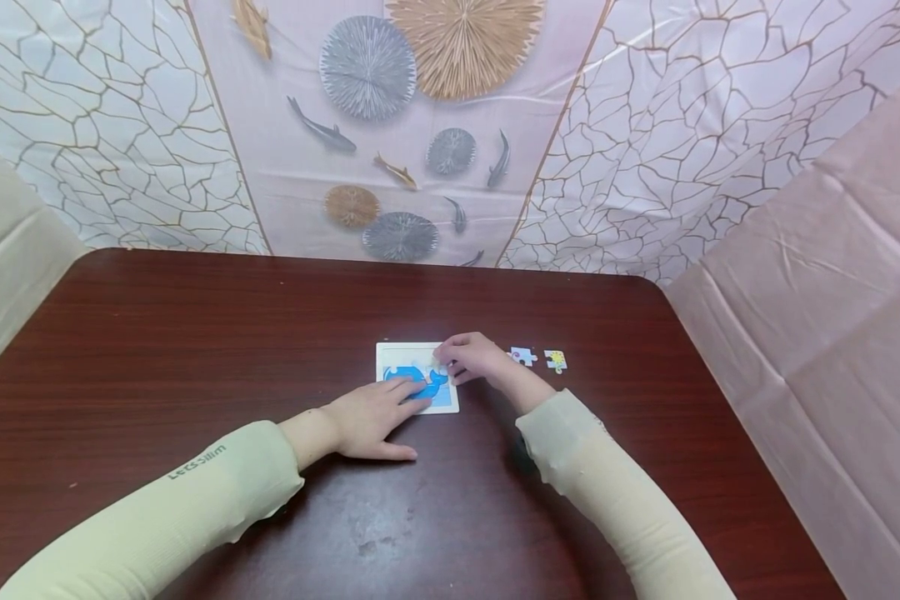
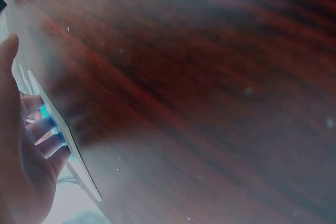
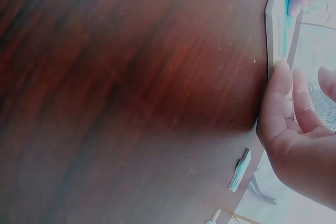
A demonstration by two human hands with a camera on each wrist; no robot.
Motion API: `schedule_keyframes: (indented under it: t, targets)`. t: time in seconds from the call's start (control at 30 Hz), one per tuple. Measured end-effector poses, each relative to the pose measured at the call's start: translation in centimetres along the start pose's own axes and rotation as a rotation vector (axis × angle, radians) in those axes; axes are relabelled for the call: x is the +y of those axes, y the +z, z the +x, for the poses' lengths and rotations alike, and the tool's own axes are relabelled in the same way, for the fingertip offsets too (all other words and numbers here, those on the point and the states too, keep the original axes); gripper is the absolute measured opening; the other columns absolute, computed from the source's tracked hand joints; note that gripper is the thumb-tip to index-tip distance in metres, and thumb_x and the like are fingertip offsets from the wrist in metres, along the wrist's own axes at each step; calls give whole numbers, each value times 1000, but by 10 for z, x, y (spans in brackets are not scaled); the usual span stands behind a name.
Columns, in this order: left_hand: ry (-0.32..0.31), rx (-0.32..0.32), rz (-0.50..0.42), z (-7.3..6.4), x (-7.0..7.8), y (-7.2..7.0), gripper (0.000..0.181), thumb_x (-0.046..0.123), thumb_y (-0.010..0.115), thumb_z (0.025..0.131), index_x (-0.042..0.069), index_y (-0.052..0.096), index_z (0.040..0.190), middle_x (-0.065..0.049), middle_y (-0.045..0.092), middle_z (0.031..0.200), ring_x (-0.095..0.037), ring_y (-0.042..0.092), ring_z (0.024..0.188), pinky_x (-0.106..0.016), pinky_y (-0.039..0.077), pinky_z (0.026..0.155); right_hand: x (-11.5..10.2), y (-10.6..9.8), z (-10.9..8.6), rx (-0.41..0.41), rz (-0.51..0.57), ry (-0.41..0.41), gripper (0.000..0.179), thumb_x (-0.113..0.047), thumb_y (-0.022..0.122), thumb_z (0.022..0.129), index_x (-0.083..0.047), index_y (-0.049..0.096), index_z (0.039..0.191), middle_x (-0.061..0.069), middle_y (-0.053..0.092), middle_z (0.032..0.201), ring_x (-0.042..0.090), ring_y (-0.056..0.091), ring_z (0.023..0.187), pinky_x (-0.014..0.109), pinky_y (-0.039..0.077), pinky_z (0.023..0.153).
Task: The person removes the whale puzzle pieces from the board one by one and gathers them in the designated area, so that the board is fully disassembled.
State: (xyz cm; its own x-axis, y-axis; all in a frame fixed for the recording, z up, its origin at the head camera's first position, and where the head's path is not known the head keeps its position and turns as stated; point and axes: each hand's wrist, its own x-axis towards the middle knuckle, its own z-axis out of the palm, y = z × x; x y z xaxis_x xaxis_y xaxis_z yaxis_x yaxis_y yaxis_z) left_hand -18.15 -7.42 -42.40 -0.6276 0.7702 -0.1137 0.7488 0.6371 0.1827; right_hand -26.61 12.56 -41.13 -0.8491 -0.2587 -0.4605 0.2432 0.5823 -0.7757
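Note:
A small white-framed jigsaw puzzle [image 1: 379, 358] with a blue whale picture lies on the table. My left hand [image 1: 375, 417] rests palm down, its straight fingers spread over the lower part of the picture and its thumb out on the bare wood. At the puzzle's upper right corner is my right hand [image 1: 476, 358], with bent fingers and a pale puzzle piece [image 1: 437, 358] at their tips. The right wrist view shows the thumb [image 3: 282, 77] right at the frame's edge; the piece itself is hidden there.
Two loose puzzle pieces lie right of the puzzle: one with a pink curl [image 1: 523, 357], partly behind my right hand, and one with a yellow sun [image 1: 556, 360]. Patterned cloth [image 1: 450, 217] hangs along the table's [image 1: 195, 333] back edge, and plain cloth [image 1: 817, 333] lines the right.

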Motion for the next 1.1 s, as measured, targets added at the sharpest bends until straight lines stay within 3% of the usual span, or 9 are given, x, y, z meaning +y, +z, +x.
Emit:
schedule_keyframes:
  t: [0.2, 0.4, 0.67, 1.1]
  targets:
    - [5, 14, 13, 0, 0, 0, 74, 60, 49, 88, 11, 40, 142, -10, 33, 150, -28, 31, 139, -40, 31, 112, -2, 0, -1, 8, 12, -21, 30, -18, 55, 92, 2, 62, 113, 12, 64, 94, 14, 60, 75, 28, 57, 71]
    - [5, 12, 8, 0, 0, -1, 74, 60, 49, 88, 11, 39, 142, -10, 33, 150, -28, 31, 139, -40, 31, 112, -3, -1, -2, 18, 18, -14, 29, -17, 57, 92, 2, 61, 114, 16, 65, 102, 16, 63, 81, 31, 56, 79]
    - [9, 10, 2, -2, -1, 1, 75, 59, 49, 88, 11, 37, 144, -10, 30, 152, -29, 28, 140, -41, 29, 113, -3, -2, -6, 8, 1, 7, 28, -13, 63, 89, 1, 65, 113, 15, 67, 104, 13, 63, 73, 28, 57, 75]
    - [9, -27, 2, -7, -4, 11, 83, 62, 45, 88, 13, 21, 150, -9, 12, 158, -27, 11, 146, -40, 20, 117, -4, 1, -4, 28, -75, -9, 20, -8, 65, 86, 0, 71, 103, 14, 69, 97, 13, 62, 67, 26, 57, 70]
